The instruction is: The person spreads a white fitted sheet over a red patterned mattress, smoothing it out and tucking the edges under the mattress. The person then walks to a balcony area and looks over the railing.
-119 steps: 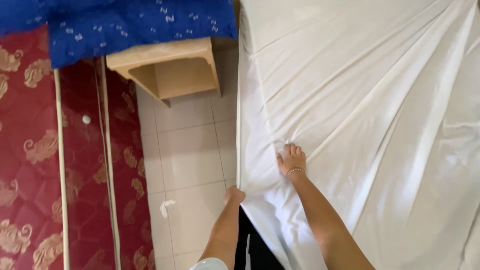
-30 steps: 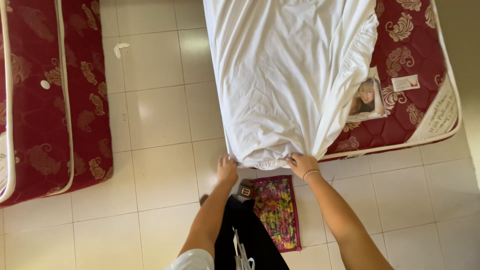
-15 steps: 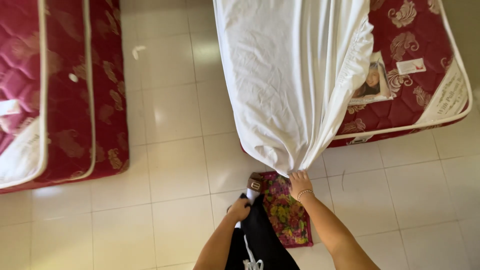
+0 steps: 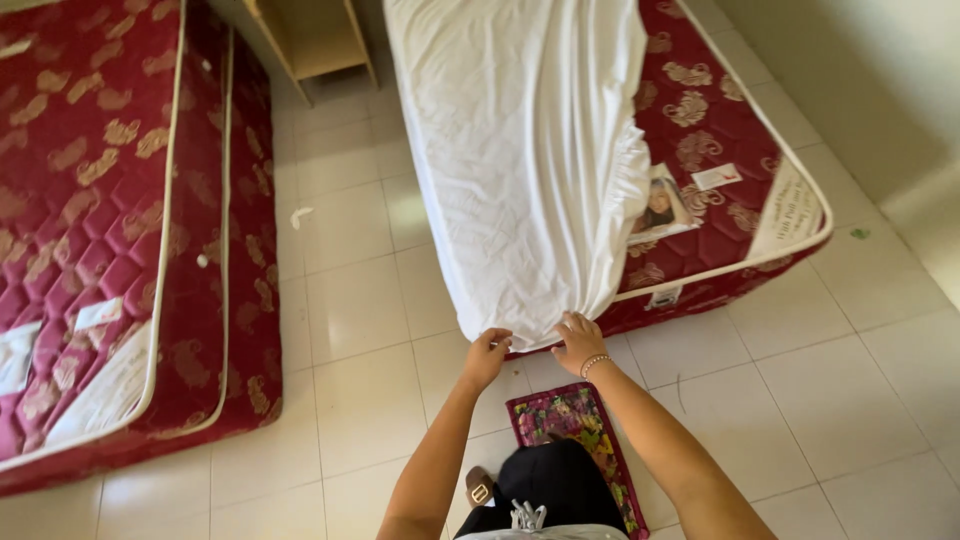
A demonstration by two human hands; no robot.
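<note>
Looking down from the head camera, I had both hands at the foot end of the bed. My left hand (image 4: pixel 487 352) was curled at the bottom hem of the white fitted sheet (image 4: pixel 525 150), fingers bent around the cloth. My right hand (image 4: pixel 580 340) sat just beside it, fingers spread and pressing on the same hem; how firmly it gripped, I could not tell. The sheet covered the left part of the red patterned mattress (image 4: pixel 735 190) and hung over its near corner, while the right part and the far corner at the foot lay bare, the sheet's gathered elastic edge running along the middle. A floral mat (image 4: pixel 585 420) lay on the floor under my arms, touching the space below the bed's foot. A second red mattress (image 4: pixel 110 240) stood well apart on the left, with a strip of pale tiled floor (image 4: pixel 350 300) between the two. More open tile stretched to the right of the bed, toward the wall. A wooden nightstand (image 4: pixel 315 40) stood at the far end of the aisle.
</note>
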